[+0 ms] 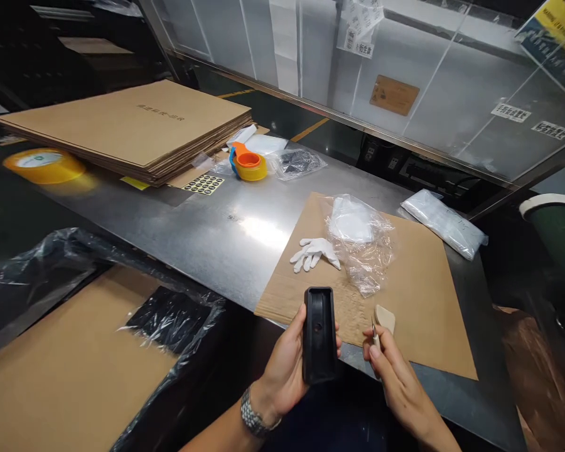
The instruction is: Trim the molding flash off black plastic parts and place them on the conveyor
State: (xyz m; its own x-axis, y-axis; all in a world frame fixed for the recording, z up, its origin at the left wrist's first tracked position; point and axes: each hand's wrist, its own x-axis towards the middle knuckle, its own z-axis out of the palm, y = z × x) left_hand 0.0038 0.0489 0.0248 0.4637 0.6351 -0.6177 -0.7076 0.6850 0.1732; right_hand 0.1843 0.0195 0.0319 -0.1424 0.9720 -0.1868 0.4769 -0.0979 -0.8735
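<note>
A black rectangular tray-like part (319, 336) with a hollow inside is held upright in my left hand (287, 364), fingers wrapped round its sides. My right hand (395, 376) pinches a small thin tool (375, 339) with a pointed tip, to the right of the black part and apart from it. Just behind the right fingers a beige rounded pad (385, 319) lies on a cardboard sheet (424, 295). A white glove (315, 253) and a clear plastic bag (365, 257) with white contents rest on the same sheet.
On the metal table (207, 245) are stacked cardboard (136, 125), an orange tape dispenser (248, 164), a sticker sheet (204, 184) and a wrapped white packet (445, 223). A yellow tape roll (44, 166) is at the left. A plastic-lined box (75, 351) stands at the lower left.
</note>
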